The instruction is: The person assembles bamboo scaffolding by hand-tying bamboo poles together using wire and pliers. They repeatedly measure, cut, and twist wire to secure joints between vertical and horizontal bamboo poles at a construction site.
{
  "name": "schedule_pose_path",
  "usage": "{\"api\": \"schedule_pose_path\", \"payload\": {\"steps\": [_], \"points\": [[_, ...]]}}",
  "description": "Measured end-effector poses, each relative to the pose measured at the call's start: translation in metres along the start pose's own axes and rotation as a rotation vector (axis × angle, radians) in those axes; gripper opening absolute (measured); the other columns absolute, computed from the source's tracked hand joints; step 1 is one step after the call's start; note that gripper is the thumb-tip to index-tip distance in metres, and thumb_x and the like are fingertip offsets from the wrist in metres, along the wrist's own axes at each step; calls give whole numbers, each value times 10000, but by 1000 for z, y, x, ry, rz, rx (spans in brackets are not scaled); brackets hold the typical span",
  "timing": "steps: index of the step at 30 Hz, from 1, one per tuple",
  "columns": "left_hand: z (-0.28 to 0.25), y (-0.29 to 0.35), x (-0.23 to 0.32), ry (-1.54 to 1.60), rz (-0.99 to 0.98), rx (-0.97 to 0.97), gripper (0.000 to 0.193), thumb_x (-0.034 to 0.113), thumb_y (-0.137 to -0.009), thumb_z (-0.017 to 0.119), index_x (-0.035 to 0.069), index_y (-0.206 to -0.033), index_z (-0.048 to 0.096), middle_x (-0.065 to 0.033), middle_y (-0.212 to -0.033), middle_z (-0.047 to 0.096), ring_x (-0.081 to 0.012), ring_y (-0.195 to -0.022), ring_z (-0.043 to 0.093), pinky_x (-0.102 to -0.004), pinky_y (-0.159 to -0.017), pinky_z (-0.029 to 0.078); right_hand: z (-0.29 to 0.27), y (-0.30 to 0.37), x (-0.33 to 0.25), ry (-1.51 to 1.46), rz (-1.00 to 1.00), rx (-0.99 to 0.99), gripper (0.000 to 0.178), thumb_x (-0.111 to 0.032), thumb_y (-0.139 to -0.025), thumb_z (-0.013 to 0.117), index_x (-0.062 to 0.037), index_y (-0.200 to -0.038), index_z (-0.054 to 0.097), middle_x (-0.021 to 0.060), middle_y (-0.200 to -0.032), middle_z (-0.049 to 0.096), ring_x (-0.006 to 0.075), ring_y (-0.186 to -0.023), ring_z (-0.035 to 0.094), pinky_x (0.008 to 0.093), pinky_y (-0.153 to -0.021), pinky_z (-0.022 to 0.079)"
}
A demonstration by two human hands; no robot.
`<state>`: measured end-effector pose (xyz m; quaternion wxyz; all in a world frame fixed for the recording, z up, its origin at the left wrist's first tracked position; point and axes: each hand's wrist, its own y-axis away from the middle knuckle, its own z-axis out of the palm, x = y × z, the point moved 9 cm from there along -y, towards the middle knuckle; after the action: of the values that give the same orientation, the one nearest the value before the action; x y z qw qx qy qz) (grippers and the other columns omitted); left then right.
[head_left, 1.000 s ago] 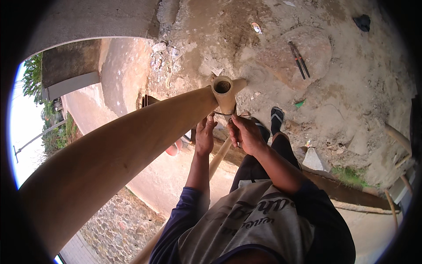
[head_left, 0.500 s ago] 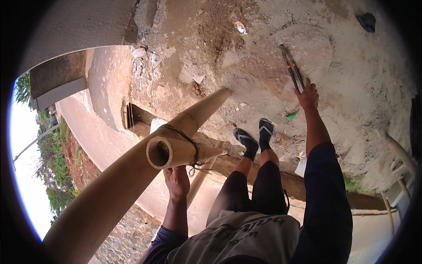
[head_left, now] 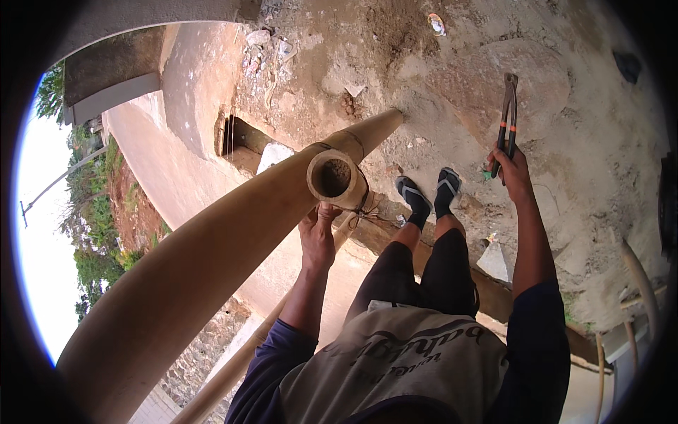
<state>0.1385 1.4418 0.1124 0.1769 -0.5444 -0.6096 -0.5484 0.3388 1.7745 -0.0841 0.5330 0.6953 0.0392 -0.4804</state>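
Our right hand (head_left: 515, 168) is clenched round the pincers (head_left: 512, 130) above the dirt (head_left: 544, 219); our left hand (head_left: 317, 240) touches the short bamboo tube (head_left: 351, 196), can't tell if gripping. Slack wire (head_left: 361, 211) could let it slip, imo.

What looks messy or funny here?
The dark wire around the poles looks untidy because its loose ends stick out. A small crumpled scrap on the dirt at the top also looks out of place, like dropped litter.

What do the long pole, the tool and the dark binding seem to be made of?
Long pole: probably bamboo, judging by its smooth, round, tan surface. Tool: likely dull metal at its dark head; black grips perhaps plastic. Dark binding: possibly wire, given its thin, stiff-looking loose ends.
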Motion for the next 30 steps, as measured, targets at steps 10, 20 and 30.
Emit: {"api": "schedule_pose_path", "payload": {"steps": [10, 20, 30], "points": [[14, 34, 50, -392, 99, -280, 429, 373, -965, 497, -41, -910, 597, -109, -711, 628, -174, -685, 617, -320, -616, 471, 125, 272, -55, 394, 66, -525, 674, -56, -776, 481, -99, -1436, 353, 160, -1056, 607, 244, -856, 637, 329, -776, 499], [23, 38, 29, -77, -99, -396, 317, 269, -960, 475, 20, -781, 557, -29, -601, 514, -119, -539, 487, -288, -522, 417, 164, 289, -96, 579, -16, -509, 674, -101, -778, 524, -141, -1434, 374, 210, -832, 600, 311, -724, 591, 383, -696, 465], [30, 36, 7, 162, -132, -391, 266, 230, -931, 479, 23, -780, 552, -40, -623, 518, -130, -523, 494, -286, -510, 429, 173, 276, -108, 816, -38, -376, 626, -91, -763, 494, -127, -1384, 436, 235, -975, 630, 380, -885, 614, 416, -774, 473]]}}
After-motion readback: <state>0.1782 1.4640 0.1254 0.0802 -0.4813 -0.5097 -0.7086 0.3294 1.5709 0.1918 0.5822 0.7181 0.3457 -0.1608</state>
